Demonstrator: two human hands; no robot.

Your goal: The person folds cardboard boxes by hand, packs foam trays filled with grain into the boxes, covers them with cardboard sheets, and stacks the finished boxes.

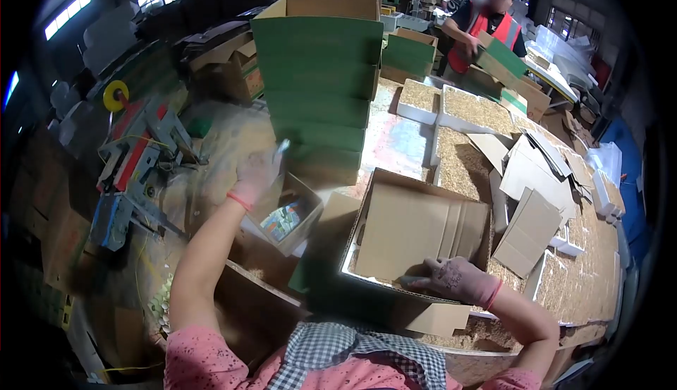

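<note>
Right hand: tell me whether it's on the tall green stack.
No, the right hand reaches into the open box, apart from that stack.

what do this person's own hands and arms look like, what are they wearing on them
The left hand and right hand wear pale pinkish gloves with brighter pink cuffs at the wrists. The right one has dark patterning on its back; the left is too blurred to tell. The forearms are uncovered below short pink sleeves with dark specks.

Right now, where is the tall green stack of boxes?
In the head view, the green stack stands just left of centre, beyond the person's left hand.
</note>
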